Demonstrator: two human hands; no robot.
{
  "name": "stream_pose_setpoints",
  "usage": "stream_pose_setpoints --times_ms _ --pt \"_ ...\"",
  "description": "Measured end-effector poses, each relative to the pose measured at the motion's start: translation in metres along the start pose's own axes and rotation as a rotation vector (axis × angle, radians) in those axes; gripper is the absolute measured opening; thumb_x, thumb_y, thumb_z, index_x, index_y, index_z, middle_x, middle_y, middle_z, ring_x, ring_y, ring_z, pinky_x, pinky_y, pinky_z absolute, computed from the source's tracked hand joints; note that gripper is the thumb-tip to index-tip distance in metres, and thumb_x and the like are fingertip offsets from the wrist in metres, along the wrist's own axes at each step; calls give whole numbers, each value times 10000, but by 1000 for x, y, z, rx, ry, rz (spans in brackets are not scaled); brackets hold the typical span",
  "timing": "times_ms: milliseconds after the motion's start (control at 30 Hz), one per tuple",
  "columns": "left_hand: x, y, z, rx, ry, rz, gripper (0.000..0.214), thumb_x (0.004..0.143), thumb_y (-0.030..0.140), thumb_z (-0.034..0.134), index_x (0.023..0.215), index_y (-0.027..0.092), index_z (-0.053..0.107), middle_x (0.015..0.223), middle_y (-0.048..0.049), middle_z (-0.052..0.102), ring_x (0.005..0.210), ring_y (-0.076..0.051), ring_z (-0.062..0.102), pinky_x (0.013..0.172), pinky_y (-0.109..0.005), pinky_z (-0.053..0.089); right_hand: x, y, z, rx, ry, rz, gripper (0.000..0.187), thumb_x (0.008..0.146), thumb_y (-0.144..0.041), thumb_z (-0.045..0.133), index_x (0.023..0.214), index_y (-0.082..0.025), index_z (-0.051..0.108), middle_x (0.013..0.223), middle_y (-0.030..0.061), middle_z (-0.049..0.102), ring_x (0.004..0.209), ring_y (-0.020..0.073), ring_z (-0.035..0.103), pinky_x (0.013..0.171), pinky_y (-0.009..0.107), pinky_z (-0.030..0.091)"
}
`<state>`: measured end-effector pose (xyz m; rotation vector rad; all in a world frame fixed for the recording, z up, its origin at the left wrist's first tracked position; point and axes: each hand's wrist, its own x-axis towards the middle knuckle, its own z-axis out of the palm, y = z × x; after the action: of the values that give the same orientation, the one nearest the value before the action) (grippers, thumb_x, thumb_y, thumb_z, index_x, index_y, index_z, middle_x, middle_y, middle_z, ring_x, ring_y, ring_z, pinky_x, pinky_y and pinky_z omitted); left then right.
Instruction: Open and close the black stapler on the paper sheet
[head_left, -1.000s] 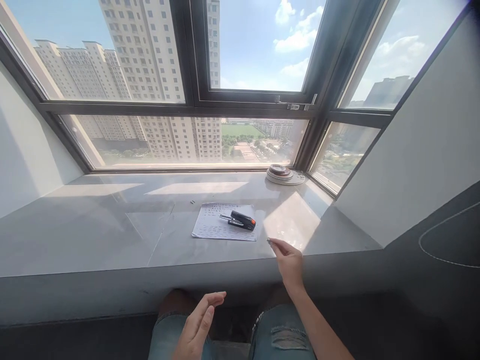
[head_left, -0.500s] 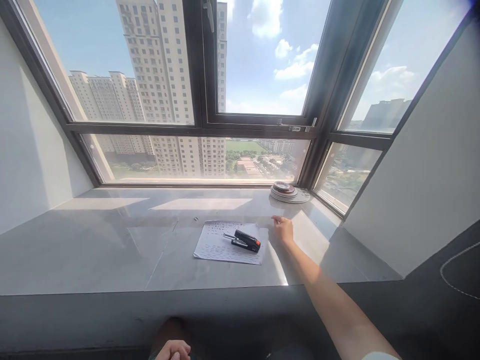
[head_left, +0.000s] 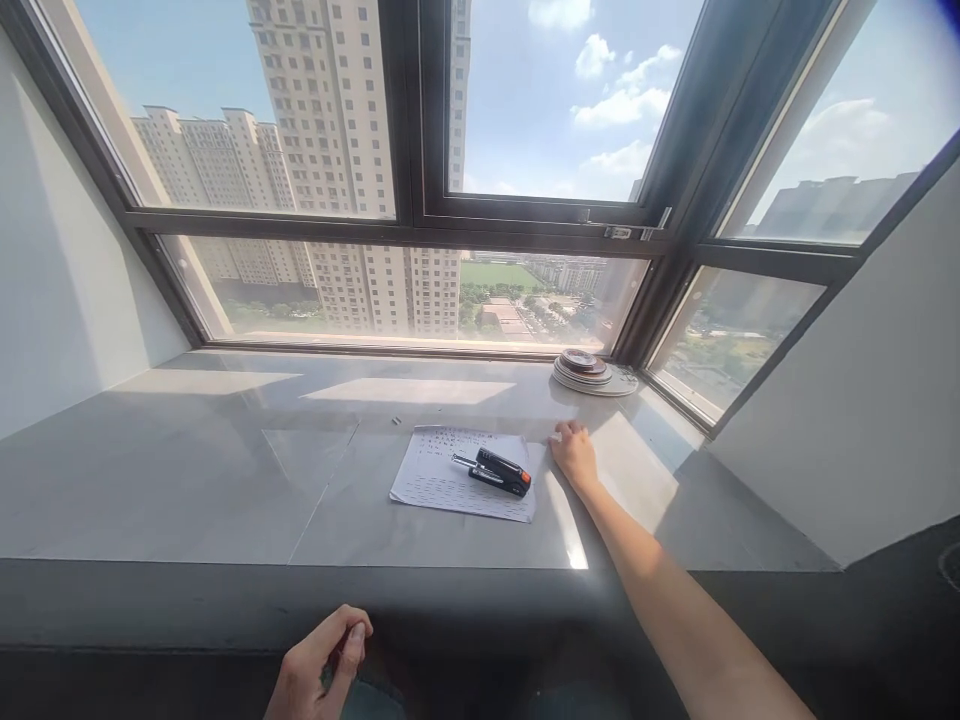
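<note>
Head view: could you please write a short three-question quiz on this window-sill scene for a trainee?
1. True or false: the stapler lies on the sheet of paper.
2. Fill in: the round stack stands near the far ___ corner of the sill.
3. Choose one. The right hand rests: A on the stapler; B on the sill, just right of the sheet of paper; C on the round stack.
Key: 1 true; 2 right; 3 B.

The head camera looks forward and slightly down across the near windowsill (head_left: 187, 470) toward the window (head_left: 525, 100).
</note>
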<state>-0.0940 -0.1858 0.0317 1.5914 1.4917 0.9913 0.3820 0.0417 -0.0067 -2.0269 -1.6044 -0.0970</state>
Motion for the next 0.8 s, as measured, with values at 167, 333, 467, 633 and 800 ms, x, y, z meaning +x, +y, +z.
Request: stream_pose_setpoints --times_ms 167,333,467,633,800 --pt "98 -15 -17 372 17 267 282 978 456 475 859 265 644 753 -30 632 649 -204 552 679 -294 455 -6 -8 1 -98 -29 18 187 945 -181 494 1040 -180 656 976 111 695 925 234 604 761 307 388" --pt "216 -22 -23 690 159 294 254 959 296 422 995 220 661 1110 -140 672 1068 -294 605 973 -407 479 -4 -10 -3 -113 -36 -51 165 954 -146 455 947 -184 616 998 107 681 937 210 582 746 290 361" --pt "267 -32 -16 905 256 49 329 932 264 470 1184 143 642 1335 -232 578 1230 -383 526 1009 -509 434 -5 -9 -5 -113 -23 -72 171 949 -142 435 939 -186 599 994 109 673 955 211 573 763 285 364" --pt "277 -49 -8 942 263 74 321 949 253 446 1197 173 633 1356 -199 579 1237 -355 513 1004 -487 405 -4 -9 -3 -39 24 -101 134 923 -189 457 862 -201 576 932 87 665 871 206 567 723 289 367" --pt "276 -50 -7 974 278 75 310 949 264 454 1186 183 636 1334 -185 587 1208 -347 520 986 -481 404 35 -56 -21 388 61 -157 298 918 -414 558 698 -222 498 647 -10 529 629 153 462 650 293 362"
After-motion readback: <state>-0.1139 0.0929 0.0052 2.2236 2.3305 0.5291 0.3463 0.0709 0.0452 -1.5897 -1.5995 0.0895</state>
